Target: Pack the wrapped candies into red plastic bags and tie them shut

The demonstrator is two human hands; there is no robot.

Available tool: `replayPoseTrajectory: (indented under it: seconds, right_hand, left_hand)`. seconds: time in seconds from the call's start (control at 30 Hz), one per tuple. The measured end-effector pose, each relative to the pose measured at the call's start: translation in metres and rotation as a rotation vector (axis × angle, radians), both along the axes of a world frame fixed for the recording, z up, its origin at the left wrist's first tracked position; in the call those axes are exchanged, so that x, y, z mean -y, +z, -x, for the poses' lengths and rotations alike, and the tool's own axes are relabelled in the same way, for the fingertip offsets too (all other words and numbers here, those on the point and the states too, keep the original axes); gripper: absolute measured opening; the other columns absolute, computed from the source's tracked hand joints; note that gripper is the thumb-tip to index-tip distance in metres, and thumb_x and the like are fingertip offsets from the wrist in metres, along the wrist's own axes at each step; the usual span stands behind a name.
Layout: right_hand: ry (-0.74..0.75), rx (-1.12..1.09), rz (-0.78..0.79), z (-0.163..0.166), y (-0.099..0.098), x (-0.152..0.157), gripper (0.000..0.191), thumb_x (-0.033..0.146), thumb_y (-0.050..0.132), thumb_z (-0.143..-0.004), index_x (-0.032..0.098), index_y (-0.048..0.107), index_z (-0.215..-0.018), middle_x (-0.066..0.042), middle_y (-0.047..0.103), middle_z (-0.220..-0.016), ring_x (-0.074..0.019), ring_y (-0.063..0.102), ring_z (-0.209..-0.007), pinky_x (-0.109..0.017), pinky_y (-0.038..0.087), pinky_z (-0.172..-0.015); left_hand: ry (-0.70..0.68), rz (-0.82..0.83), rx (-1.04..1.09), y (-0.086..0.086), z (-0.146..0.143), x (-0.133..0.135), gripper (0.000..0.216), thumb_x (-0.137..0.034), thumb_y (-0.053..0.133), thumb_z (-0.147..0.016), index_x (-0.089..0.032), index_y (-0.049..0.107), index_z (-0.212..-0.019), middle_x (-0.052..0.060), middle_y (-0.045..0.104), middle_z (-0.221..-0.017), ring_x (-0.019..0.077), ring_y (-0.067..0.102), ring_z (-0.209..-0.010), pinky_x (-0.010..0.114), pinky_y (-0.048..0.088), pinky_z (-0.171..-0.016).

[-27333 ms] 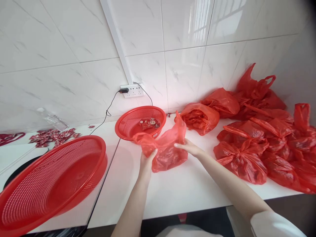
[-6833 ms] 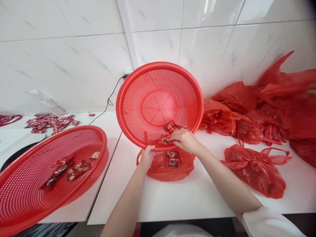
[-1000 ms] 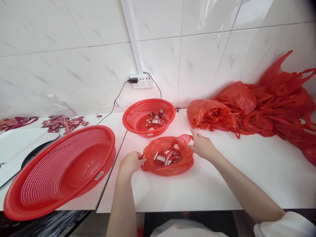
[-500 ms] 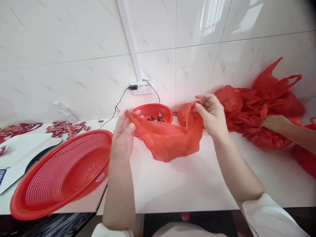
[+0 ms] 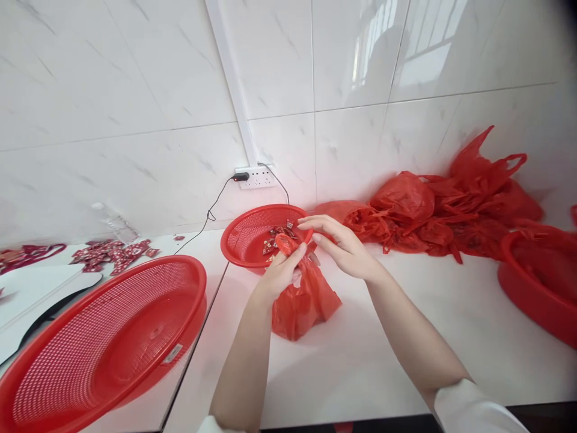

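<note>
My left hand is closed around the gathered neck of a red plastic bag. The bag's bunched top pokes up above my thumb, and its body hangs down close to the white table. Beside that neck is my right hand, its fingers stretched out and apart; whether the fingertips touch the plastic I cannot tell. Just behind both hands a small red mesh basket holds small red-wrapped packets.
A large red mesh basket stands at the left. Small red packets and a clear bottle lie behind it. Red plastic bags are heaped along the wall at right, near a red tub. A power strip is on the wall.
The bag, stretched wide between both hands before, is now gathered in my left hand. My right hand has moved left and loosened. The other person's hand has left the bag heap.
</note>
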State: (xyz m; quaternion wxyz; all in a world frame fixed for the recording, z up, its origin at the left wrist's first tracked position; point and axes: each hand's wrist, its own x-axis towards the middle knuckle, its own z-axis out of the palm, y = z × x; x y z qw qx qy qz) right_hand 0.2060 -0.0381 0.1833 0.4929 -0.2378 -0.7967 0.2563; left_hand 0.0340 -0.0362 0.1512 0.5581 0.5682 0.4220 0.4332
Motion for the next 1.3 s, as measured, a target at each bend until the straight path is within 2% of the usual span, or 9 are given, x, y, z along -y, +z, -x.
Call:
replayPoseTrajectory:
  seconds: [0.2,0.33,0.47,0.7,0.8,0.9,1.07,1.23,1.3]
  right_hand:
    - [0.050,-0.027,0.284,-0.008,-0.036,-0.018,0.021,0.028,0.053,-0.091,0.018,0.064,-0.105,-0.003,0.069,-0.083,-0.0150,0.064,-0.082,-0.032,0.052,-0.080]
    - [-0.056,-0.310,0.449,-0.018,-0.049,-0.030,0.021,0.037,0.062,-0.084,0.017,0.063,-0.089,-0.004,0.069,-0.079,-0.0141,0.065,-0.073,-0.031,0.054,-0.073]
    - [-0.162,-0.519,0.550,-0.031,-0.049,-0.034,0.027,0.044,0.065,-0.081,0.021,0.060,-0.096,-0.004,0.071,-0.084,-0.0149,0.068,-0.073,-0.032,0.056,-0.074]
    - [0.201,-0.228,0.655,-0.029,-0.036,-0.010,0.017,0.036,0.061,-0.084,0.019,0.061,-0.090,-0.006,0.070,-0.080,-0.0189,0.068,-0.080,-0.035,0.056,-0.073]
    - [0.301,-0.090,0.585,-0.029,-0.033,-0.008,0.012,0.029,0.056,-0.086,0.019,0.063,-0.088,-0.006,0.068,-0.087,-0.0185,0.065,-0.083,-0.038,0.054,-0.079]
    - [0.256,-0.148,0.439,-0.026,-0.036,-0.011,0.011,0.027,0.057,-0.085,0.021,0.061,-0.093,-0.005,0.064,-0.100,-0.0191,0.061,-0.098,-0.040,0.049,-0.092]
    - [0.297,-0.094,0.494,-0.013,-0.042,-0.014,0.051,0.023,0.062,-0.084,0.027,0.044,-0.131,-0.008,0.053,-0.127,-0.0189,0.057,-0.111,-0.039,0.047,-0.097]
    - [0.276,-0.078,0.539,-0.007,-0.047,-0.012,0.059,0.022,0.062,-0.084,0.027,0.041,-0.138,-0.004,0.057,-0.103,-0.0147,0.058,-0.090,-0.034,0.050,-0.085]
    - [0.268,-0.069,0.565,-0.007,-0.049,-0.013,0.059,0.022,0.065,-0.081,0.027,0.044,-0.136,-0.002,0.055,-0.097,-0.0142,0.055,-0.088,-0.032,0.049,-0.082]
  left_hand:
    - [-0.106,0.098,0.055,-0.004,0.003,-0.007,0.044,-0.058,0.051,-0.087,-0.016,0.065,-0.087,-0.008,0.037,-0.037,0.0072,0.032,-0.029,0.020,0.034,-0.034]
    - [-0.185,0.226,0.131,-0.005,0.006,-0.014,0.046,-0.056,0.046,-0.090,-0.019,0.063,-0.112,-0.010,0.034,-0.033,0.0069,0.027,-0.025,0.017,0.026,-0.032]
    - [-0.238,0.313,0.213,-0.010,0.010,-0.026,0.048,-0.053,0.047,-0.090,-0.018,0.063,-0.119,-0.002,0.054,-0.045,0.0058,0.034,-0.031,0.017,0.029,-0.037]
    - [-0.197,0.372,0.460,-0.013,0.010,-0.032,0.035,-0.043,0.056,-0.088,-0.018,0.067,-0.111,0.000,0.056,-0.061,0.0066,0.044,-0.045,0.018,0.040,-0.048]
    - [-0.213,0.268,0.382,-0.005,0.009,-0.024,0.029,-0.041,0.055,-0.090,-0.019,0.066,-0.105,-0.001,0.053,-0.061,0.0048,0.040,-0.043,0.017,0.039,-0.047]
    - [-0.214,0.131,0.219,0.002,0.007,-0.013,0.029,-0.044,0.050,-0.092,-0.021,0.064,-0.103,-0.004,0.047,-0.057,0.0054,0.040,-0.041,0.017,0.035,-0.043]
    - [-0.187,-0.066,-0.003,0.004,0.002,-0.001,0.037,-0.051,0.042,-0.093,-0.021,0.063,-0.102,-0.004,0.047,-0.056,0.0102,0.049,-0.045,0.020,0.038,-0.041]
    - [0.152,-0.460,-0.177,0.002,0.006,-0.003,0.033,-0.044,0.048,-0.093,-0.020,0.069,-0.087,0.002,0.064,-0.073,0.0145,0.061,-0.066,0.025,0.049,-0.064]
    - [0.187,-0.559,-0.138,-0.001,0.005,-0.005,0.031,-0.042,0.049,-0.093,-0.020,0.070,-0.089,0.005,0.067,-0.082,0.0175,0.064,-0.081,0.028,0.049,-0.077]
